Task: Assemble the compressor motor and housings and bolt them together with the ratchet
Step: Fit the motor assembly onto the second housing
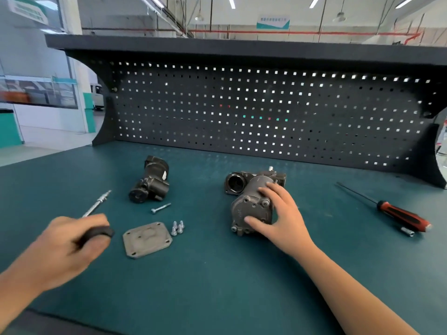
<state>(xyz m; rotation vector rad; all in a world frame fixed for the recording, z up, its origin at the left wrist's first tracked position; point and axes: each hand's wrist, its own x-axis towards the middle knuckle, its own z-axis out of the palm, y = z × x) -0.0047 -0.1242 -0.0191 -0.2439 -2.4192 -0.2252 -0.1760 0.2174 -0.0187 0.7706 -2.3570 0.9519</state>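
Note:
My right hand (278, 216) grips the grey cylindrical compressor motor housing (251, 209), which lies on its side on the green bench mat right of centre. My left hand (72, 240) holds the black handle of the ratchet (96, 206); its silver shaft points up and away from me. A dark housing part (151, 181) lies behind centre-left. In front of it are one long bolt (160, 208), a flat square cover plate (147, 239) and a cluster of short bolts (177, 228).
A red-and-black screwdriver (396, 211) lies at the right, with a small silver socket (407, 231) beside its handle. A dark pegboard (266, 112) with a shelf above closes off the back of the bench.

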